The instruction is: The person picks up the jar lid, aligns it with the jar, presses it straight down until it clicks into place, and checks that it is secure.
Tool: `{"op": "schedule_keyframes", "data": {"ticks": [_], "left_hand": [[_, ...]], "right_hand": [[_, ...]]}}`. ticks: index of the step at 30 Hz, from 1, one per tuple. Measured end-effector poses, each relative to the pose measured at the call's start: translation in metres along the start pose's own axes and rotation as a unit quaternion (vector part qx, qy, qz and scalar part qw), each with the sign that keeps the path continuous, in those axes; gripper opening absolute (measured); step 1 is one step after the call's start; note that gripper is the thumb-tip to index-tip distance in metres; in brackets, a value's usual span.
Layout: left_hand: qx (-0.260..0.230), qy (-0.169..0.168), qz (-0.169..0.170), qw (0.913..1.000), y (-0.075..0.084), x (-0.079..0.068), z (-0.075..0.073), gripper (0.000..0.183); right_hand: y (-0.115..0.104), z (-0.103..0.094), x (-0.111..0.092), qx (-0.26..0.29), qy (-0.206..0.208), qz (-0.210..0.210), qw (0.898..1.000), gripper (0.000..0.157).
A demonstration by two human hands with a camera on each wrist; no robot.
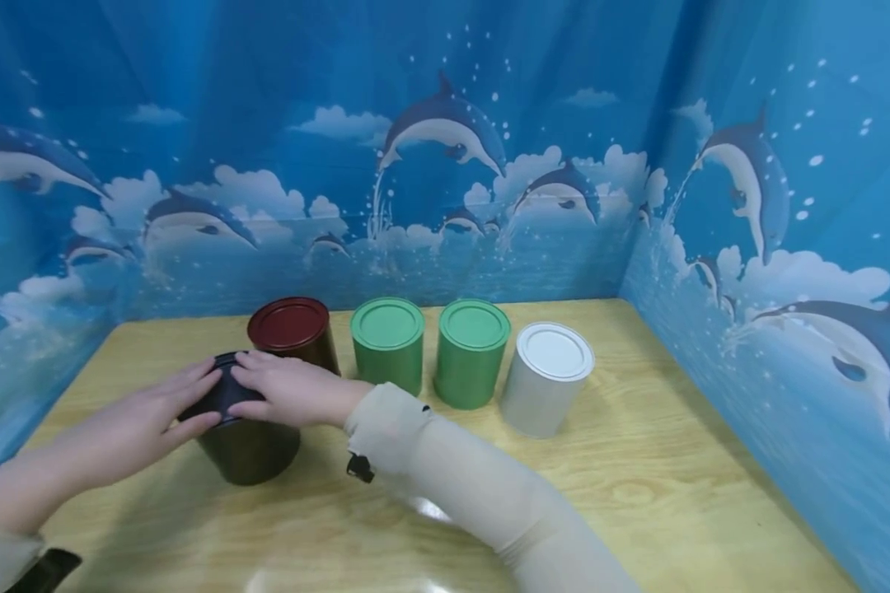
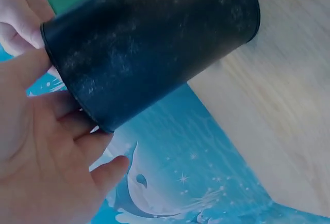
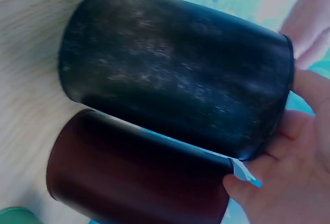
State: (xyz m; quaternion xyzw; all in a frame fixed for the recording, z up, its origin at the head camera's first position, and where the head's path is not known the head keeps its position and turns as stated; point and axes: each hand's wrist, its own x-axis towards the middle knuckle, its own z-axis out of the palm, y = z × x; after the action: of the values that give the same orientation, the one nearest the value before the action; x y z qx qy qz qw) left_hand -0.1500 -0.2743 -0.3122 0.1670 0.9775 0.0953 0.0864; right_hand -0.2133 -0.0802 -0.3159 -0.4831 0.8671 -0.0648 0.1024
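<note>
A black can [image 1: 248, 453] stands on the table at the left, and its dark lid [image 1: 226, 395] is partly covered by both hands. My left hand [image 1: 152, 416] rests on the lid from the left, fingers extended over the top. From the right, my right hand [image 1: 297, 389] lies across the same lid with its fingers outstretched. Side-on in the left wrist view, the can's scuffed wall [image 2: 154, 48] shows with fingers at its rim. Just behind it is a dark red can [image 1: 291, 323], also seen beside it in the right wrist view.
Two green cans [image 1: 388, 354] [image 1: 472, 354] stand side by side toward the back of the wooden table [image 1: 638, 461]. A white can [image 1: 545, 383] is to their right. Blue dolphin-print curtains [image 1: 230, 99] border the table at the back and sides.
</note>
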Motion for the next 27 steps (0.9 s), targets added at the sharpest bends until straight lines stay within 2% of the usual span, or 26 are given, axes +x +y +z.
{"op": "schedule_keyframes", "data": {"ticks": [2,4,8,10,14,18,21,24,27], "left_hand": [[-0.013,-0.018,0.001,0.9998,-0.003,0.002,-0.002,0.082],[-0.002,-0.019,0.004,0.9998,-0.004,0.002,-0.004,0.083],[0.08,0.008,0.012,0.9967,0.0,0.002,-0.008,0.081],[0.105,0.017,0.016,0.9942,0.004,0.004,-0.01,0.079],[0.096,0.01,0.021,0.9951,0.009,0.009,-0.017,0.074],[0.088,0.005,0.025,0.9958,0.008,0.013,-0.018,0.073],[0.083,0.008,0.012,0.9965,0.007,0.012,-0.013,0.074],[0.078,0.024,-0.009,0.9966,0.009,0.011,-0.007,0.077],[0.081,0.047,-0.022,0.9953,0.012,0.01,-0.003,0.075]], "right_hand": [[-0.001,-0.004,0.002,-0.005,-0.017,0.0,1.0,0.062],[-0.003,-0.008,0.003,-0.024,-0.029,0.001,0.999,0.062],[-0.011,-0.019,0.006,-0.078,-0.05,0.012,0.996,0.062],[-0.013,-0.023,0.007,-0.093,-0.061,0.023,0.994,0.062],[-0.014,-0.028,0.008,-0.101,-0.073,0.039,0.991,0.063],[-0.01,-0.027,0.007,-0.088,-0.066,0.036,0.993,0.063],[-0.007,-0.021,0.004,-0.079,-0.049,0.03,0.995,0.062],[-0.006,-0.013,0.001,-0.105,-0.027,0.028,0.994,0.058],[-0.009,-0.009,-0.003,-0.163,-0.009,0.023,0.986,0.053]]}}
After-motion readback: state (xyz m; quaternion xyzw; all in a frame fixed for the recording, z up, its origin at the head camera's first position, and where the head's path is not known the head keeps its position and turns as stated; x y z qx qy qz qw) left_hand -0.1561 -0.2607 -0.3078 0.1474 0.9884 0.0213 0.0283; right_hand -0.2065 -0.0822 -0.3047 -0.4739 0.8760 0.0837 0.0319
